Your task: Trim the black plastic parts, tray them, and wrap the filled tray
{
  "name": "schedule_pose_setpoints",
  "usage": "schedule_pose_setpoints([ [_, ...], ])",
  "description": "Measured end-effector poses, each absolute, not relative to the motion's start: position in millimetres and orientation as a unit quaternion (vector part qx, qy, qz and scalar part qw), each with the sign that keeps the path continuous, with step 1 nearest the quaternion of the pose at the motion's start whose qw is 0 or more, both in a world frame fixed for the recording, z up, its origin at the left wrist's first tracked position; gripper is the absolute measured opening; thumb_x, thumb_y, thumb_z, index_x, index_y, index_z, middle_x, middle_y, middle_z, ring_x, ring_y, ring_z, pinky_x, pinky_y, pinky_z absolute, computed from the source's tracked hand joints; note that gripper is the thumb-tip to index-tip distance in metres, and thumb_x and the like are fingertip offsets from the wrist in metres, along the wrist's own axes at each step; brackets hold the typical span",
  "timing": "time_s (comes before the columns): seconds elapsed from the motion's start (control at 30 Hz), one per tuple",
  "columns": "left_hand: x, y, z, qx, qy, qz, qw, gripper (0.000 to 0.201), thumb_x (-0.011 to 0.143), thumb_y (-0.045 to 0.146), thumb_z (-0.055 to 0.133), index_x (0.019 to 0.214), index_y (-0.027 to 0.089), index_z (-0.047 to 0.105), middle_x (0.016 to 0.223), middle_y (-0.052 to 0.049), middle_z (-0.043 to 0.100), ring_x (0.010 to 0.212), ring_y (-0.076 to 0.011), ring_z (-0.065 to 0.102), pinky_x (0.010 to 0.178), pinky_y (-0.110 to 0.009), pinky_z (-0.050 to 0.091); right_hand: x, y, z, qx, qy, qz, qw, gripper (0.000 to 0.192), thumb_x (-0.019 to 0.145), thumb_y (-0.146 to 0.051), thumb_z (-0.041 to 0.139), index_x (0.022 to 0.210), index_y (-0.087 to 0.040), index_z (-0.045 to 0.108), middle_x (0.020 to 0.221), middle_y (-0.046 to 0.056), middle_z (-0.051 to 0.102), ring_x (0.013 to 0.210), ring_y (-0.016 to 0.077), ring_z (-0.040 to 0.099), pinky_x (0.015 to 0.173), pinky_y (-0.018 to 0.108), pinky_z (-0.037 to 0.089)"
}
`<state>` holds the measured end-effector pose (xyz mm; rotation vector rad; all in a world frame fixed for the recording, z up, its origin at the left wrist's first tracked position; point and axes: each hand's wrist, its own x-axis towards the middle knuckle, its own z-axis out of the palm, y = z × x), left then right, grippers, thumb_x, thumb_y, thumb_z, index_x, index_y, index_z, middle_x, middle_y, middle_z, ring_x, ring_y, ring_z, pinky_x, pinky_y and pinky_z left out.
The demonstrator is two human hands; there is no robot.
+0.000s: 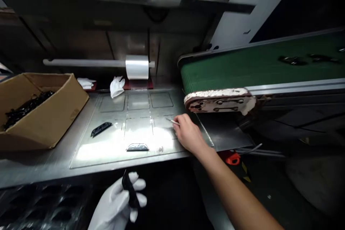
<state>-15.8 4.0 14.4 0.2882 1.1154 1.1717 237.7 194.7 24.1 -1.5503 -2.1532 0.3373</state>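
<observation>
A gloved left hand (pixel 122 201) grips a black plastic part (pixel 129 191) at the frame's bottom while the bare right hand (pixel 188 134) pinches a thin metal pick (pixel 172 121) on the worktop (pixel 54 161) at centre; the slim pick could slip on the glossy film.

Your gloved left hand (pixel 122 201) is low and curled closed near you, while your bare right hand (pixel 187 133) reaches forward, fingers pinched.
</observation>
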Motion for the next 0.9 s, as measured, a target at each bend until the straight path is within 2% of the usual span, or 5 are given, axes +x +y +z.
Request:
schedule_pose_setpoints([
  [0.2, -2, 8, 15, 0.227, 0.357, 0.573, 0.702, 0.035, 0.094, 0.041, 0.072, 0.127, 0.028, 0.076, 0.141, -0.019, 0.069, 0.060, -0.0108, 0.069, 0.047, -0.016, 0.046, 231, 117, 56, -0.404, -0.813, 0.350, 0.233, 0.034, 0.110, -0.034, 0.052, 0.143, -0.031, 0.061, 0.132, 0.004, 0.072, 0.119, 0.0215, 0.068, 0.101, 0.034, 0.053],
  [0.3, 0, 5, 13, 0.242, 0.337, 0.554, 0.721, 0.037, 0.097, 0.039, 0.068, 0.133, 0.031, 0.073, 0.157, -0.015, 0.057, 0.068, -0.0110, 0.072, 0.047, -0.014, 0.048, 224, 88, 58, -0.340, -0.810, 0.420, 0.226, 0.031, 0.110, -0.030, 0.053, 0.138, -0.031, 0.067, 0.120, 0.001, 0.076, 0.108, 0.0179, 0.072, 0.092, 0.029, 0.056],
  [0.5, 1, 3, 16, 0.244, 0.334, 0.487, 0.770, 0.039, 0.097, 0.042, 0.070, 0.134, 0.034, 0.072, 0.151, -0.011, 0.064, 0.061, -0.0080, 0.071, 0.050, -0.014, 0.052, 213, 63, 43, -0.341, -0.782, 0.454, 0.257, 0.018, 0.108, -0.026, 0.055, 0.113, -0.024, 0.072, 0.098, 0.000, 0.076, 0.085, 0.0150, 0.071, 0.075, 0.027, 0.054],
  [0.63, 4, 6, 18, 0.266, 0.331, 0.474, 0.772, 0.039, 0.097, 0.045, 0.070, 0.134, 0.031, 0.072, 0.153, -0.012, 0.062, 0.056, -0.0076, 0.070, 0.050, -0.017, 0.054, 211, 57, 38, -0.347, -0.787, 0.433, 0.268, 0.022, 0.108, -0.025, 0.054, 0.121, -0.023, 0.072, 0.107, 0.002, 0.077, 0.090, 0.0176, 0.072, 0.075, 0.029, 0.057],
  [0.9, 2, 3, 17, 0.286, 0.337, 0.466, 0.766, 0.039, 0.099, 0.043, 0.065, 0.134, 0.027, 0.073, 0.162, -0.013, 0.052, 0.059, -0.0094, 0.073, 0.049, -0.018, 0.056, 215, 52, 33, -0.330, -0.820, 0.398, 0.244, 0.025, 0.110, -0.028, 0.053, 0.126, -0.024, 0.071, 0.097, 0.003, 0.075, 0.076, 0.0168, 0.068, 0.064, 0.030, 0.054],
])
